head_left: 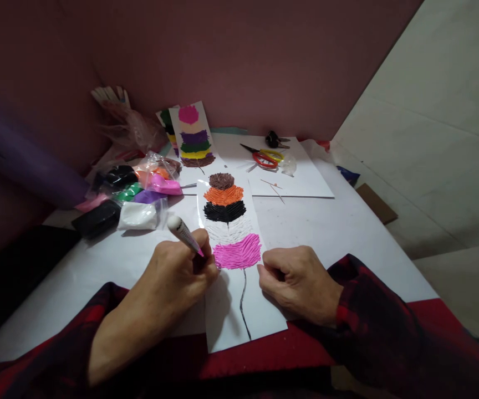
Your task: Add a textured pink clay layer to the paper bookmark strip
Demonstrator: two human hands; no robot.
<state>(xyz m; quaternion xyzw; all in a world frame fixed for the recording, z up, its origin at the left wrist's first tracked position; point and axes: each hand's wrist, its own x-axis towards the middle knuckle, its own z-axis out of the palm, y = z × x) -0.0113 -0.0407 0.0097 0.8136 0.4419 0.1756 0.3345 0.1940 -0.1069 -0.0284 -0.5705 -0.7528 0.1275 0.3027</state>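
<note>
A long white card (225, 327) lies before me with stacked bands of textured clay: brown, orange, black, white and a pink band (237, 252) at the bottom. A dark wavy line runs down below the pink band. My left hand (181, 271) is closed around a white marker pen (182, 231), which shows pink near the fingers. Its fingertips rest at the pink band's left end, hiding the pen's tip. At the card's right edge, my right hand (297, 282) is curled into a loose fist beside the pink band. I see nothing in its fingers.
Bags of coloured clay (139, 191) are heaped on the left. Behind stand finished striped cards (193, 130). On a white board (314, 180) lie scissors (264, 159), a small black object (271, 138) and thin sticks (276, 187). Walls close in behind and to the right.
</note>
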